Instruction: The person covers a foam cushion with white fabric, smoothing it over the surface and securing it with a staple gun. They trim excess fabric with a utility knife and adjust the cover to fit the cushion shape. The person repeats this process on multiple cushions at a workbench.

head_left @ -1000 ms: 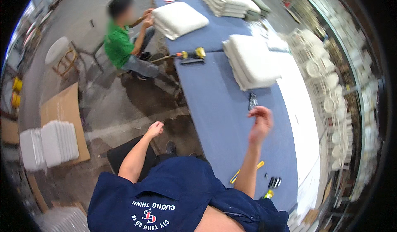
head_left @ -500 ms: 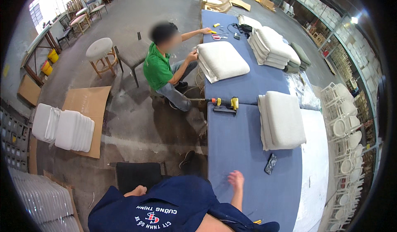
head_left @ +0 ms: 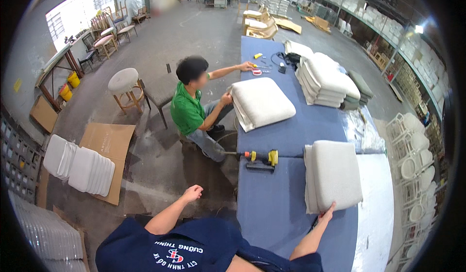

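My left hand (head_left: pixel 192 193) hangs in the air left of the blue table, its fingers loosely curled with nothing visible in them. At the near edge of a stack of pale grey seat cushions (head_left: pixel 336 175), my right hand (head_left: pixel 327 214) grips the bottom cushion edge; one finger lies up against the side, and the other fingers are partly hidden. A dark patterned phone (head_left: pixel 314 222) lies on the table beside this hand, partly covered by it. Left of the stack, a yellow and black staple gun (head_left: pixel 264 159) rests on the table, its hose attached.
A co-worker in a green shirt (head_left: pixel 187 108) sits at the table's left side, one hand on another cushion (head_left: pixel 264 102). Beyond are piled cushions (head_left: pixel 325 80) and red-handled scissors (head_left: pixel 258 72). White cushions (head_left: pixel 92 170) lie on cardboard at left; chair frames (head_left: pixel 412 165) line the right.
My right hand has moved forward and right to the cushion stack, beside the phone. The left hand has risen forward from beside my body. The view has tilted up, so everything sits lower.
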The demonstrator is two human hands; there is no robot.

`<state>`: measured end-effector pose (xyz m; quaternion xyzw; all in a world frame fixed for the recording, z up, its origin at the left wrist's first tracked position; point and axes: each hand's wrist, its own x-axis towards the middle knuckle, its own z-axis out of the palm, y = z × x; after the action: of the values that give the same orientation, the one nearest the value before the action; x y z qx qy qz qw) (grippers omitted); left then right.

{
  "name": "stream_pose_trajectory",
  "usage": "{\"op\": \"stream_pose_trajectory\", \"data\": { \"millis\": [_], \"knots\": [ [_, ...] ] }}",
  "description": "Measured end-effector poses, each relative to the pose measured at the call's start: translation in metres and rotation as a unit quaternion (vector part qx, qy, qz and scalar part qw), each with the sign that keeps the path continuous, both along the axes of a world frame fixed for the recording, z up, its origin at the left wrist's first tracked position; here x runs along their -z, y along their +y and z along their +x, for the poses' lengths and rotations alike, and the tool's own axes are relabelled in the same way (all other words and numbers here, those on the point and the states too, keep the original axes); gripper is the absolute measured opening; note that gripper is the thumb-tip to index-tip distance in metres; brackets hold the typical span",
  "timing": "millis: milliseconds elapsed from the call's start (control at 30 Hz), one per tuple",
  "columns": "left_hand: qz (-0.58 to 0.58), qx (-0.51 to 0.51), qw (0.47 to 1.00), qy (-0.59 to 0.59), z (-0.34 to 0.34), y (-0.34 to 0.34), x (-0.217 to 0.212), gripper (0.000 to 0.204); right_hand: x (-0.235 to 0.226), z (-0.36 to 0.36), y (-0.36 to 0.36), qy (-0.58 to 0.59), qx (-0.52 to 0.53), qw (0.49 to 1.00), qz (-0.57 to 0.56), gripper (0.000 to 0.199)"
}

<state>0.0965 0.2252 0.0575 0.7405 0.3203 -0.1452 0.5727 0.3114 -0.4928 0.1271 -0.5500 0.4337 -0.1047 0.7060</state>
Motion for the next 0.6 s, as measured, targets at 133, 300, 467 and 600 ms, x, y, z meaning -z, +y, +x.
{"op": "stream_pose_trajectory", "data": {
  "millis": [133,300,467,600],
  "knots": [
    [0.024,0.075,0.996,-0.031,0.038,0.035,0.014,0.032,-0.006,0.003,0.046,-0.073,-0.075,0.990,0.092,0.090],
    [0.158,0.126,0.975,0.092,0.055,0.049,0.045,0.033,-0.015,0.001,0.116,-0.113,-0.109,0.983,0.094,0.087],
    [-0.032,0.069,0.992,0.096,-0.036,0.017,0.071,0.035,-0.044,-0.109,0.173,-0.097,-0.064,0.992,-0.052,0.071],
    [-0.019,0.135,0.983,0.121,-0.130,0.031,0.097,0.033,-0.113,-0.191,0.153,-0.105,-0.072,0.988,-0.088,0.072]
  ]
}}
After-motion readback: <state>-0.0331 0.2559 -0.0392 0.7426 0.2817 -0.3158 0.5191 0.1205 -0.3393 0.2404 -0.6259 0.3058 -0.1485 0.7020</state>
